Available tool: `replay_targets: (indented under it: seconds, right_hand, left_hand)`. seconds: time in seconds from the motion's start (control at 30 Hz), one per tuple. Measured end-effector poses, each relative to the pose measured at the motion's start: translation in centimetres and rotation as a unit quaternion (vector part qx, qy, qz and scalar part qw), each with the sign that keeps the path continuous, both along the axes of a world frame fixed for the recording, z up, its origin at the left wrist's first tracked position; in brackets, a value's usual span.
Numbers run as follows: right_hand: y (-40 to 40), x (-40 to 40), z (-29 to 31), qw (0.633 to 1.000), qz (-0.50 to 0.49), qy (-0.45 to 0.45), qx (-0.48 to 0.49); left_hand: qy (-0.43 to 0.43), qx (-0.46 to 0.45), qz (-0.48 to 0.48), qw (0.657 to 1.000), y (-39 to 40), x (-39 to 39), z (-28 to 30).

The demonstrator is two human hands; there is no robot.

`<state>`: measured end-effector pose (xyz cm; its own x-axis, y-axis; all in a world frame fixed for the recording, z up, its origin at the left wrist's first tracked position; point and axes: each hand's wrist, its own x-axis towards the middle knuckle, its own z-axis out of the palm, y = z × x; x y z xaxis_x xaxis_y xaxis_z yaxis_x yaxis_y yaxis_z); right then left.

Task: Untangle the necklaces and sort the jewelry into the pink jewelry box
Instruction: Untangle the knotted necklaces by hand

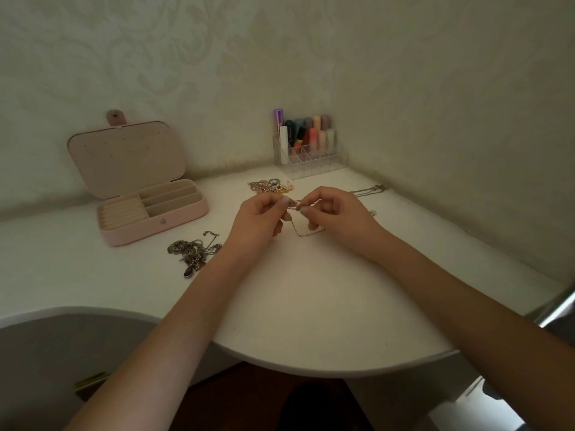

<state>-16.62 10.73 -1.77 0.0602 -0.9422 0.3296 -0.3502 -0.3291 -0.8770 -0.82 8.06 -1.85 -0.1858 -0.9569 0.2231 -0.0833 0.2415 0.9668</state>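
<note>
Grip: left hand (259,214) and right hand (334,213) each pinch a thin gold chain (306,232) between fingertips, its loop hanging just below onto the white table (311,306)
Left of grip: tangled silver necklaces (193,251); farther left, open pink jewelry box (137,188)
Beyond grip: small gold jewelry pile (271,186)
Right of grip: silver chain (370,190)
Farthest: clear organizer (308,154)
</note>
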Motion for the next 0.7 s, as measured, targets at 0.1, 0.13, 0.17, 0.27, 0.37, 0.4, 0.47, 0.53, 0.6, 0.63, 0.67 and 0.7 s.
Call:
replay_targets:
  seconds: [0.1, 0.13, 0.17, 0.27, 0.37, 0.4, 0.47, 0.53, 0.6, 0.63, 0.67, 0.7]
  right_hand:
    - [0.1, -0.2, 0.2, 1.000, -0.014, 0.004, -0.013]
    - [0.1, -0.3, 0.1, 1.000, -0.017, 0.005, -0.016]
    - [0.2, -0.3, 0.1, 1.000, -0.019, 0.004, -0.019]
    - [0.3, -0.4, 0.2, 0.999, -0.024, -0.001, -0.030]
    - [0.6, -0.5, 0.5, 0.999, -0.025, -0.008, -0.034]
    - [0.7, -0.5, 0.6, 0.999, -0.026, -0.011, -0.035]
    - [1.2, -0.3, 1.0, 0.999, -0.026, -0.016, -0.040]
    - [1.7, 0.0, 1.3, 0.998, -0.019, -0.026, -0.045]
    - [2.2, 0.1, 1.4, 0.998, -0.003, -0.038, -0.046]
    - [2.4, 0.2, 1.5, 0.998, 0.010, -0.041, -0.047]
    - [2.7, 0.3, 1.6, 0.998, 0.023, -0.042, -0.047]
    - [2.9, 0.5, 1.7, 0.997, 0.036, -0.045, -0.046]
  left_hand:
    - [0.001, 0.001, 0.005, 1.000, 0.1, 0.0, 0.0]
    - [0.001, 0.001, 0.006, 1.000, 0.2, 0.0, 0.0]
    - [0.000, 0.001, 0.006, 1.000, 0.2, 0.1, 0.1]
    - [0.004, 0.006, 0.006, 1.000, 0.3, 0.1, 0.2]
    - [-0.006, 0.005, 0.009, 1.000, 0.7, 0.2, 0.3]
    - [-0.024, -0.009, 0.014, 1.000, 0.8, 0.3, 0.4]
    - [-0.068, -0.051, 0.023, 0.996, 1.5, 0.4, 0.6]
    - [-0.093, -0.093, 0.041, 0.990, 2.3, 0.6, 0.7]
    - [-0.092, -0.129, 0.062, 0.985, 3.3, 1.1, 0.9]
    - [-0.084, -0.140, 0.064, 0.985, 3.8, 1.4, 1.1]
    - [-0.074, -0.145, 0.061, 0.985, 4.2, 1.6, 1.2]
    - [-0.067, -0.149, 0.055, 0.985, 4.4, 1.9, 1.3]
